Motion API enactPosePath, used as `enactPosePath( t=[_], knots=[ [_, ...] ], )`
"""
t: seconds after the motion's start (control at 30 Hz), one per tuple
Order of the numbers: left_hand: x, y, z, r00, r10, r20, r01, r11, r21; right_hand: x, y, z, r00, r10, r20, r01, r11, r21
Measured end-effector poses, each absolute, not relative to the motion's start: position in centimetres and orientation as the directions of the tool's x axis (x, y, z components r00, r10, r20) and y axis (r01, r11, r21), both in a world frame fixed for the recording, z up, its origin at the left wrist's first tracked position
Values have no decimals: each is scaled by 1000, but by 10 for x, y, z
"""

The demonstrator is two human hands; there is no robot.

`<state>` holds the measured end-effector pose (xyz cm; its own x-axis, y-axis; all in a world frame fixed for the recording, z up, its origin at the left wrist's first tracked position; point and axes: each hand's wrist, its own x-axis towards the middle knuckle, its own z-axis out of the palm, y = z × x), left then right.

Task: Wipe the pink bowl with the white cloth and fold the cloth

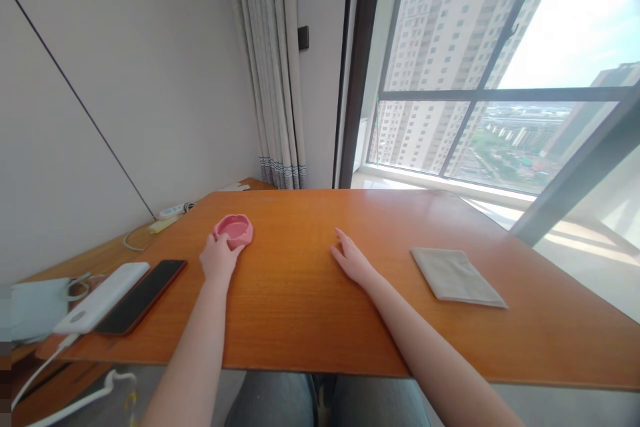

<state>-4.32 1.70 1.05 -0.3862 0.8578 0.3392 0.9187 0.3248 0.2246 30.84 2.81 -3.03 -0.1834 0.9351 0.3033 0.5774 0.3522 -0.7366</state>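
Observation:
A pink ashtray-like dish (pixel 242 229) with a faceted rim rests on the wooden table (pixel 285 307), left of the middle. My left hand (pixel 218 257) grips its near edge, the fingers reaching over the rim and the thumb along the outside. Over the middle of the table, my right hand (pixel 353 259) holds nothing, and its fingers are stretched out and apart. To the right of that hand lies a folded grey cloth (pixel 455 275), not touched by either hand.
At the left edge lie a dark phone (pixel 143 297) and a white power bank (pixel 105 297) with a cable plugged in. Behind them is a power strip (pixel 173 211). A grey curtain (pixel 277 67) hangs beyond the table, with a large window (pixel 480 93) at right.

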Motion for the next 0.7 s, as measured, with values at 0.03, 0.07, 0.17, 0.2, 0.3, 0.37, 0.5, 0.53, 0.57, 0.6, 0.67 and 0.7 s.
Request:
enactPosePath(
  t=[0.03,0.07,0.17,0.2,0.3,0.37,0.5,0.53,0.57,0.6,0.67,0.7],
  knots=[
    [-46,16,10,-447,831,331,892,384,240,308,27,-29,-182,937,298,582,346,-736],
    [-49,16,9,-499,807,316,863,433,258,308,26,-28,-179,940,290,585,339,-737],
    [-57,15,8,-584,767,268,808,515,286,307,25,-26,-173,949,263,590,314,-744],
    [-59,14,7,-588,766,259,804,521,285,307,25,-25,-173,951,258,592,310,-744],
    [-65,12,6,-585,773,247,806,518,286,308,25,-25,-175,952,249,598,304,-742],
    [-67,12,6,-586,774,242,804,517,292,308,25,-24,-178,953,244,599,302,-741],
    [-66,14,7,-595,776,209,794,529,299,308,23,-23,-180,952,246,600,305,-740],
    [-66,15,7,-596,778,200,793,531,298,307,23,-22,-174,952,251,606,304,-735],
    [-66,15,8,-595,780,194,794,532,295,307,23,-22,-161,952,260,618,303,-726],
    [-65,16,8,-593,781,193,795,532,291,306,23,-21,-143,952,271,638,298,-710],
    [-64,16,9,-591,782,199,797,528,293,309,25,-19,-84,951,297,698,269,-663],
    [-63,16,9,-592,780,202,796,526,299,313,26,-17,-43,950,309,731,241,-639]
  ],
)
